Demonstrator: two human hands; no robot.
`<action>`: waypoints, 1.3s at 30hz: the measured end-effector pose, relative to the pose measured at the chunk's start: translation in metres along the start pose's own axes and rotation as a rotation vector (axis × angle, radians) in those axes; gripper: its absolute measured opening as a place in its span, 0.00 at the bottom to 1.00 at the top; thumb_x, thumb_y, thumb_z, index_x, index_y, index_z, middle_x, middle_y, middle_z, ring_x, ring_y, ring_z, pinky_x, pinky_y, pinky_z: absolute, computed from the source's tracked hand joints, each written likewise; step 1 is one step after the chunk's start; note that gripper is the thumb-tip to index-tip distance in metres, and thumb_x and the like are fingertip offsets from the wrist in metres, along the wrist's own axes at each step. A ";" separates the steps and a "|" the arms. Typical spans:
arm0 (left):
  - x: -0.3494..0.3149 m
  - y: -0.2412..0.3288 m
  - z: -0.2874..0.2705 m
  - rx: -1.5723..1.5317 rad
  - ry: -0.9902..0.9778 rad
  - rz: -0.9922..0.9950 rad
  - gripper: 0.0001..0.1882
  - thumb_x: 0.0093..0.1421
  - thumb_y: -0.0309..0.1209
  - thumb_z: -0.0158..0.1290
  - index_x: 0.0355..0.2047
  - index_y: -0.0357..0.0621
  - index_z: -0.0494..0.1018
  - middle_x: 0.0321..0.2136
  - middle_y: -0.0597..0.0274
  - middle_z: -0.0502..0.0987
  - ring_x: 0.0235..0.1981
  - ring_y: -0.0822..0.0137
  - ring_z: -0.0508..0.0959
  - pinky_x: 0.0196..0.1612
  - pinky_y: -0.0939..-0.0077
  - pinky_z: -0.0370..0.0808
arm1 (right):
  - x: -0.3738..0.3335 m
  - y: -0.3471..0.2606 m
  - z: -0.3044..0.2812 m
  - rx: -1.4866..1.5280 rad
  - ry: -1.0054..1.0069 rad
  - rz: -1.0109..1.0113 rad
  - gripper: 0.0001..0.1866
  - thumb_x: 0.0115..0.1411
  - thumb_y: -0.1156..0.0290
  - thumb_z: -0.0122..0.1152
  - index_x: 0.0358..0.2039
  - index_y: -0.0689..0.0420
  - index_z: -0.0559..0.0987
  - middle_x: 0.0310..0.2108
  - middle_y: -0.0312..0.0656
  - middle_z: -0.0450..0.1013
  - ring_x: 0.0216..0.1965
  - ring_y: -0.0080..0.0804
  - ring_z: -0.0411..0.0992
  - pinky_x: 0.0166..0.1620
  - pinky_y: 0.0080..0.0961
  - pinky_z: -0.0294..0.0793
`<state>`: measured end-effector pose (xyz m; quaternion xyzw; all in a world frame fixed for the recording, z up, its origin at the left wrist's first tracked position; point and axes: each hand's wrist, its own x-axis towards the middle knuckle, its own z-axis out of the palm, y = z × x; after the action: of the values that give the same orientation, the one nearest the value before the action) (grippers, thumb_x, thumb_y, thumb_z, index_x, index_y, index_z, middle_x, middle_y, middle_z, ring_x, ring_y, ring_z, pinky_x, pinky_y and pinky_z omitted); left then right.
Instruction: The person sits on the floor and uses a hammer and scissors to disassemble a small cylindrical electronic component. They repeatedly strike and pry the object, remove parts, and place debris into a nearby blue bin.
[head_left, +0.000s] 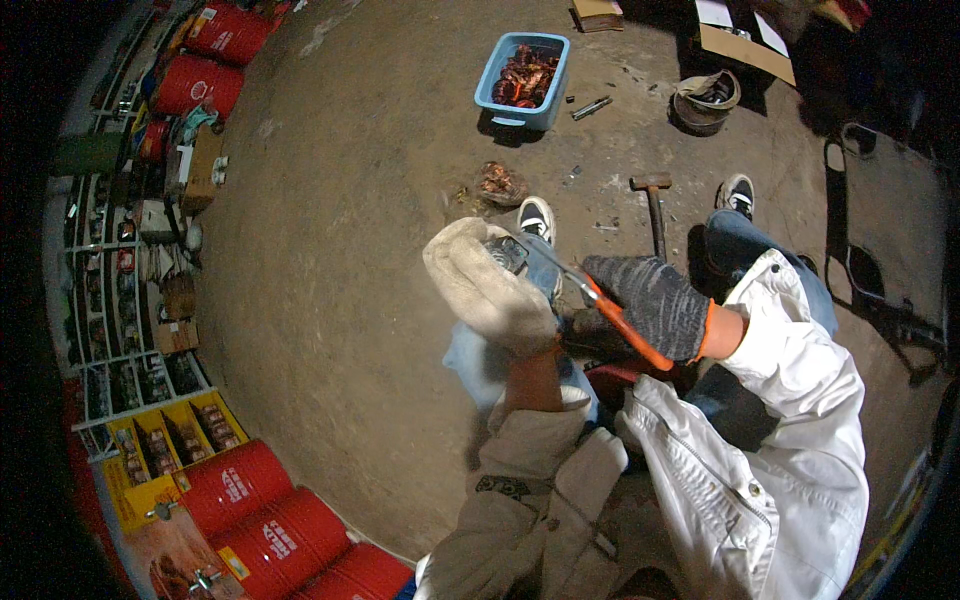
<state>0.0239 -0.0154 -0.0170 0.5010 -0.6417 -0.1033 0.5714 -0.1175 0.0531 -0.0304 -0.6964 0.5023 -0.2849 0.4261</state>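
Observation:
My left hand (487, 282), in a cream cloth glove, is closed around a small dark metal part (510, 253) in front of my knees. The glove hides much of that part, so its kind is unclear. My right hand (645, 300) wears a grey knit glove with an orange cuff. It grips a pair of pliers (630, 330) with orange handles, and their metal jaws reach left to the dark part. A hammer (655, 210) with a wide head lies on the floor just beyond my right hand. Copper-coloured scrap (500, 183) sits in a small heap beyond my left hand.
Ahead stands a light blue plastic tub (492, 88) holding copper-coloured pieces. To its right are a metal rod (591, 108), a round bucket (690, 118) and a cardboard box (745, 55). Red drums (282, 540), yellow bins (150, 480) and shelving (95, 300) line the left side.

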 end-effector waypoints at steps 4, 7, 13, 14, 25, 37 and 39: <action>0.000 0.001 -0.002 -0.314 0.080 -0.398 0.07 0.61 0.27 0.41 0.31 0.36 0.67 0.28 0.60 0.66 0.26 0.71 0.67 0.30 0.78 0.68 | -0.008 0.022 0.000 0.249 -0.025 -0.355 0.18 0.54 0.62 0.57 0.41 0.60 0.73 0.29 0.48 0.74 0.30 0.48 0.74 0.33 0.33 0.73; 0.004 -0.006 -0.002 -0.025 0.100 -0.067 0.04 0.59 0.26 0.44 0.33 0.38 0.67 0.26 0.63 0.66 0.24 0.74 0.66 0.26 0.80 0.67 | -0.017 0.035 0.004 1.381 -0.498 0.041 0.16 0.62 0.61 0.50 0.46 0.58 0.69 0.28 0.41 0.75 0.27 0.31 0.74 0.28 0.20 0.73; 0.003 -0.010 -0.004 -0.027 0.111 -0.070 0.04 0.59 0.26 0.43 0.33 0.38 0.66 0.26 0.63 0.66 0.24 0.74 0.66 0.27 0.80 0.67 | -0.019 0.034 0.037 1.895 -0.748 -0.143 0.18 0.64 0.56 0.44 0.37 0.59 0.70 0.25 0.45 0.71 0.21 0.29 0.69 0.24 0.20 0.69; 0.002 -0.010 -0.004 -0.039 0.110 -0.081 0.04 0.59 0.26 0.43 0.33 0.38 0.66 0.26 0.63 0.66 0.24 0.74 0.66 0.27 0.80 0.67 | -0.019 0.031 0.035 1.859 -0.761 -0.143 0.17 0.64 0.56 0.44 0.36 0.59 0.71 0.24 0.46 0.70 0.20 0.30 0.69 0.23 0.20 0.69; 0.004 -0.009 -0.005 -0.097 0.085 -0.157 0.05 0.60 0.26 0.42 0.33 0.38 0.66 0.26 0.62 0.66 0.24 0.74 0.66 0.28 0.80 0.67 | -0.020 -0.009 -0.002 1.470 -0.565 0.019 0.33 0.65 0.45 0.33 0.12 0.55 0.68 0.09 0.34 0.63 0.11 0.22 0.62 0.16 0.17 0.62; 0.004 -0.009 -0.004 -0.150 0.060 -0.202 0.05 0.60 0.26 0.41 0.33 0.37 0.66 0.26 0.62 0.65 0.25 0.74 0.66 0.29 0.80 0.68 | -0.023 0.019 0.014 1.743 -0.616 -0.099 0.10 0.65 0.57 0.44 0.37 0.47 0.70 0.18 0.44 0.69 0.17 0.30 0.68 0.21 0.22 0.67; 0.005 -0.008 -0.005 -0.159 0.051 -0.214 0.05 0.60 0.26 0.41 0.33 0.37 0.66 0.26 0.62 0.65 0.25 0.74 0.66 0.29 0.80 0.68 | -0.022 0.022 0.014 1.760 -0.663 -0.079 0.11 0.66 0.56 0.43 0.37 0.47 0.70 0.18 0.44 0.69 0.18 0.30 0.69 0.21 0.22 0.68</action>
<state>0.0331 -0.0209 -0.0181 0.5220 -0.5598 -0.2016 0.6111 -0.1236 0.0749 -0.0556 -0.1865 -0.0645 -0.3636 0.9104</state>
